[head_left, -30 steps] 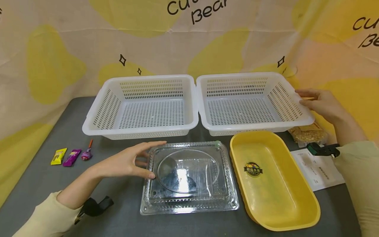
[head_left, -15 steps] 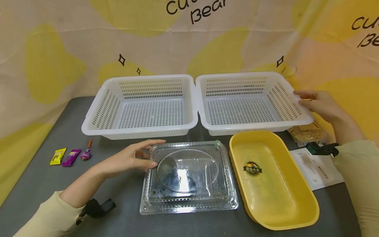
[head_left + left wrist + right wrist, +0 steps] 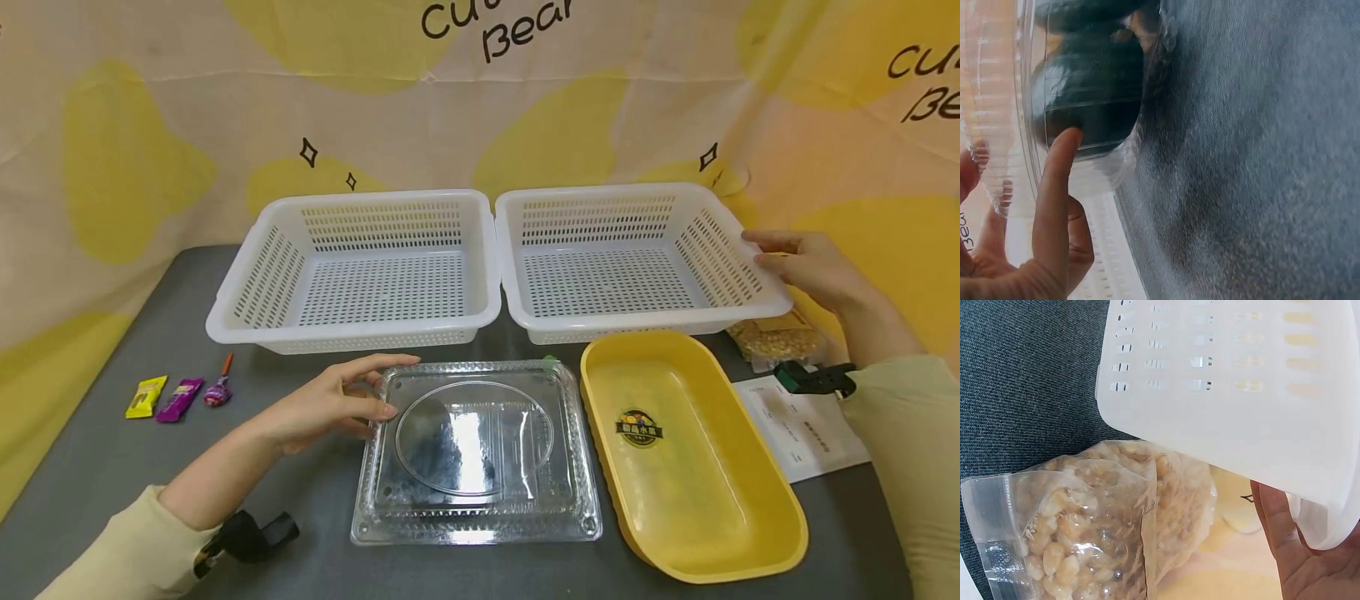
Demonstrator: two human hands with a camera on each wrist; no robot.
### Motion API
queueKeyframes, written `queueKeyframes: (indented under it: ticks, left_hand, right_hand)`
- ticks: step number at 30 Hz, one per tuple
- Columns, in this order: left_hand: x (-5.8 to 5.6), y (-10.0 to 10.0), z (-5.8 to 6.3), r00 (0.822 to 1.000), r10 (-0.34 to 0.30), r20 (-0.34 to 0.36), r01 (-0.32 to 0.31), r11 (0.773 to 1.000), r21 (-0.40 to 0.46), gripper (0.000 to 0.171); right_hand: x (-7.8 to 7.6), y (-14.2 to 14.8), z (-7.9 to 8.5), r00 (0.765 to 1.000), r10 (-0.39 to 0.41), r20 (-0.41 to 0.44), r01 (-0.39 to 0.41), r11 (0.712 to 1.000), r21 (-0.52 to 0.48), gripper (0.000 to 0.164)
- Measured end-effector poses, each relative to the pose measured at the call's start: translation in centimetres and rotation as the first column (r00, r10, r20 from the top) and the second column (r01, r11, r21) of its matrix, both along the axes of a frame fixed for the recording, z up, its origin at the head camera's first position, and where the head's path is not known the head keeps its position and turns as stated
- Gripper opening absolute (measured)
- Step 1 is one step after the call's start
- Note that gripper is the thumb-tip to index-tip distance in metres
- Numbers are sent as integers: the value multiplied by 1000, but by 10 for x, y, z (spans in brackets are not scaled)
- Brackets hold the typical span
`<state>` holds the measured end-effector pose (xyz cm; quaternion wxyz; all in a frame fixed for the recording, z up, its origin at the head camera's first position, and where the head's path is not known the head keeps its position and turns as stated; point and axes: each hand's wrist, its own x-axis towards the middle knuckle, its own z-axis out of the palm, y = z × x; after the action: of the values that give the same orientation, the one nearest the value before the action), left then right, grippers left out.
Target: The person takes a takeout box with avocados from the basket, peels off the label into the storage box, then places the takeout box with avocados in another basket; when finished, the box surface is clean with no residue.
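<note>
My left hand (image 3: pixel 330 404) holds the far left corner of a clear plastic box (image 3: pixel 476 442), thumb on the lid and fingers at its edge. Dark green rounded shapes (image 3: pixel 1088 94) show through the box wall in the left wrist view; their kind is unclear. At the right, my right hand (image 3: pixel 813 262) grips the rim of the right white basket (image 3: pixel 652 323). In the right wrist view its fingers (image 3: pixel 1279 531) curl beneath that rim, partly hidden.
The left white basket (image 3: pixel 375 335) adjoins the right one. A yellow tray (image 3: pixel 697 492) stands beside the box, with a bag of kernels (image 3: pixel 1079 531) and a white paper (image 3: pixel 802 429) behind it. Wrapped sweets (image 3: pixel 146 397) and a lollipop (image 3: pixel 218 392) lie left.
My left hand has moved slightly inward onto the box corner, and the box's far side has tilted a little upward. The right hand stays on the basket.
</note>
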<state>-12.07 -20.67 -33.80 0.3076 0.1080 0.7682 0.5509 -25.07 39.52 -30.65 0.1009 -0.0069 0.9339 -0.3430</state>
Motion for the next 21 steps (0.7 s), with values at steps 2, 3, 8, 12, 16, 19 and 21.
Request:
queueKeyframes:
  ticks: [2, 3, 8, 12, 16, 19, 21]
  left_hand:
    - [0, 1, 0, 1000, 5, -11, -4, 1000, 10, 64]
    - [1, 1, 0, 1000, 7, -17, -6, 1000, 16, 64]
    - [3, 3, 1, 998, 33, -51, -32, 999, 24, 62]
    - [5, 3, 6, 994, 56, -96, -54, 998, 30, 62]
    - [5, 4, 9, 991, 62, -118, -58, 997, 42, 63]
    - [4, 7, 12, 991, 61, -120, -56, 997, 49, 63]
    - [3, 11, 15, 991, 62, -121, -55, 997, 58, 64]
  right_hand:
    - [0, 1, -1, 1000, 0, 1, 0, 1000, 4, 56]
    - [-1, 1, -1, 1000, 0, 0, 0, 1000, 7, 56]
    - [-1, 2, -2, 1000, 3, 1, -3, 1000, 14, 57]
    - [-1, 2, -3, 1000, 5, -5, -5, 1000, 8, 57]
    - [-1, 2, -3, 1000, 10, -13, -10, 1000, 4, 57]
    - [0, 1, -2, 1000, 12, -13, -12, 1000, 7, 57]
    - [0, 1, -3, 1000, 11, -15, -11, 1000, 9, 57]
